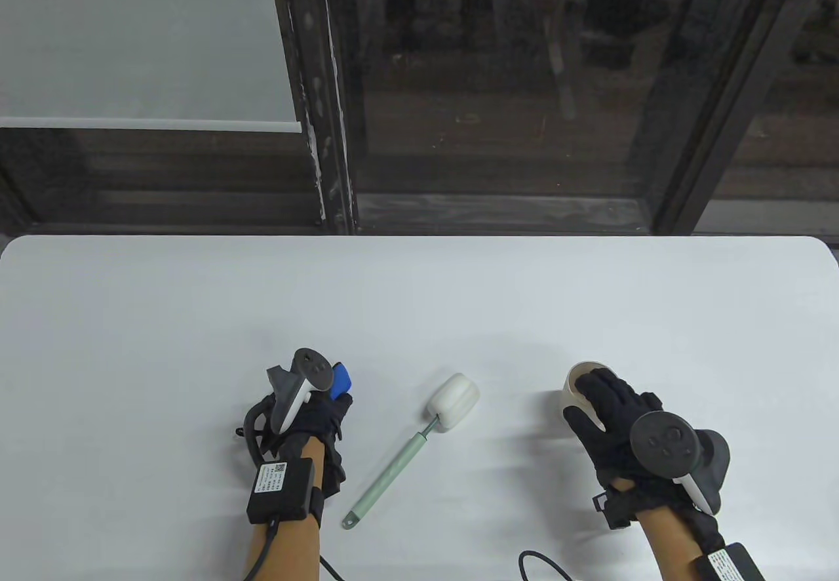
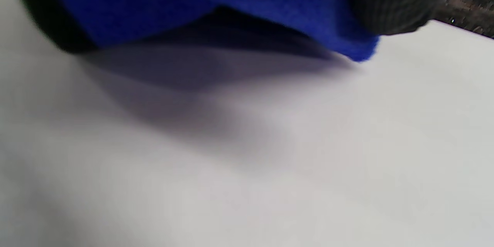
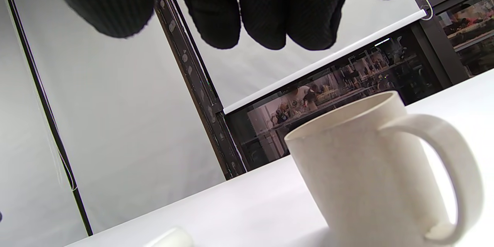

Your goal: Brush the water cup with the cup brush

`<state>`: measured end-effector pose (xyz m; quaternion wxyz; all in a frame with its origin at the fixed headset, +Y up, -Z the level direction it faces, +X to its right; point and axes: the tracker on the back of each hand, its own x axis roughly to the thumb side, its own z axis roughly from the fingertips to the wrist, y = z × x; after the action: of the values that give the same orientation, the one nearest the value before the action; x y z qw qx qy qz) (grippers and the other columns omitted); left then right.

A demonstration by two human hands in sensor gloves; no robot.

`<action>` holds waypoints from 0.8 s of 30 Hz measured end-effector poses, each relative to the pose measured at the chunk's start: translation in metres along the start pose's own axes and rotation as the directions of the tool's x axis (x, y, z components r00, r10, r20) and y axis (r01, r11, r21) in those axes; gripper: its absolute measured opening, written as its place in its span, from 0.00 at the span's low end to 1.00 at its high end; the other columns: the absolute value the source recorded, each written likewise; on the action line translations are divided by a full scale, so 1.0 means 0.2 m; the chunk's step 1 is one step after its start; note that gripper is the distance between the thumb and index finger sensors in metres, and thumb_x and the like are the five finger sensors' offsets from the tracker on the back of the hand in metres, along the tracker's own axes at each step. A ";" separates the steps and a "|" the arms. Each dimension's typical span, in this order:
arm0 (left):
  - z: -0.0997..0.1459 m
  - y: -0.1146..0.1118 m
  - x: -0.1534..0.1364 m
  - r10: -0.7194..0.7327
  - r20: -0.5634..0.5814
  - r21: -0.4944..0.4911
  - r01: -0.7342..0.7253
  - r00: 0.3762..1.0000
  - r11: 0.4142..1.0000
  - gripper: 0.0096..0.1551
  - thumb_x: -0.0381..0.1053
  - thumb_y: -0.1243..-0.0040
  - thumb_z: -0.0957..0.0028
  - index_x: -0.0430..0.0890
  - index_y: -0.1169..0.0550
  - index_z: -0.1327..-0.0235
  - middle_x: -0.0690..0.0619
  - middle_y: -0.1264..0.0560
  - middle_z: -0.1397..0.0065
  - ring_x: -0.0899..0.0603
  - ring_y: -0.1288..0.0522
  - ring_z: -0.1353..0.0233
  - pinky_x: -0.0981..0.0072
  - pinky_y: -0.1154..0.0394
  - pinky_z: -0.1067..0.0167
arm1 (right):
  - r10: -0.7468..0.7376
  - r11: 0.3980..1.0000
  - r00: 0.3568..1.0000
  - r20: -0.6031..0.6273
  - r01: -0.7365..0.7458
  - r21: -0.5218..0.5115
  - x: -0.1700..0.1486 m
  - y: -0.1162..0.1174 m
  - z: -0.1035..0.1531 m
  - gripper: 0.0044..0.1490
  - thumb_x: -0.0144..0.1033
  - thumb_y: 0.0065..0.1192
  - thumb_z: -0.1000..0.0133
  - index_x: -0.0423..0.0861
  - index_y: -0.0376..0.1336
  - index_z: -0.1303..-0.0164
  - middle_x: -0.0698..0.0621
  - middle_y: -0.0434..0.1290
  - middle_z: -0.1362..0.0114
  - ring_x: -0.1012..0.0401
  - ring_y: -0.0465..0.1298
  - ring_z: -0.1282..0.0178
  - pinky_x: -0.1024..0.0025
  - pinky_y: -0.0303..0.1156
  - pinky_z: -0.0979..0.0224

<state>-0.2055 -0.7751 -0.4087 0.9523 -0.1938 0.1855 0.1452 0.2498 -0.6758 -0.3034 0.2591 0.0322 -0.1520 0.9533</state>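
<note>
The water cup (image 1: 580,389) stands upright on the white bench (image 1: 419,305) at my right, its handle on the right in the right wrist view. My right hand (image 1: 613,423) hovers over its rim, the fingers (image 3: 266,11) spread and holding nothing, an open grip. The cup brush (image 1: 413,443) lies flat between my hands, its white sponge head away from me and its green handle toward me. My left hand (image 1: 305,420) rests on the bench, its grip closed around a blue cloth (image 1: 341,381).
</note>
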 end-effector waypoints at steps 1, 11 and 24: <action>-0.01 -0.01 0.00 0.007 0.004 -0.015 -0.007 1.000 1.000 0.51 0.74 0.40 0.59 0.65 0.45 0.21 0.58 0.52 0.10 0.43 0.53 0.10 0.39 0.55 0.16 | -0.004 1.000 1.000 -0.006 0.004 0.005 0.00 0.00 0.00 0.41 0.64 0.57 0.47 0.55 0.62 0.26 0.48 0.66 0.24 0.48 0.70 0.22 0.36 0.59 0.28; -0.07 -0.05 -0.05 0.131 0.048 -0.304 -0.111 0.990 0.946 0.55 0.83 0.56 0.70 0.78 0.65 0.33 0.72 0.77 0.19 0.49 0.85 0.20 0.41 0.84 0.28 | 0.017 0.998 0.996 -0.091 -0.012 0.056 -0.07 0.03 -0.03 0.41 0.65 0.55 0.47 0.59 0.60 0.23 0.46 0.61 0.20 0.44 0.63 0.19 0.35 0.56 0.27; 0.50 0.28 0.12 0.097 0.431 0.186 -0.193 0.897 0.963 0.44 0.74 0.46 0.55 0.58 0.31 0.24 0.51 0.41 0.13 0.38 0.51 0.13 0.36 0.57 0.21 | 0.059 0.997 0.990 -0.128 -0.053 0.049 -0.10 0.01 -0.04 0.42 0.66 0.54 0.46 0.60 0.58 0.22 0.46 0.58 0.19 0.43 0.60 0.18 0.35 0.55 0.27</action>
<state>-0.1740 -0.6778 -0.3508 0.9720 -0.0350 0.0067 0.2324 0.2666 -0.6844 -0.3141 0.2407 -0.0283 -0.1140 0.9635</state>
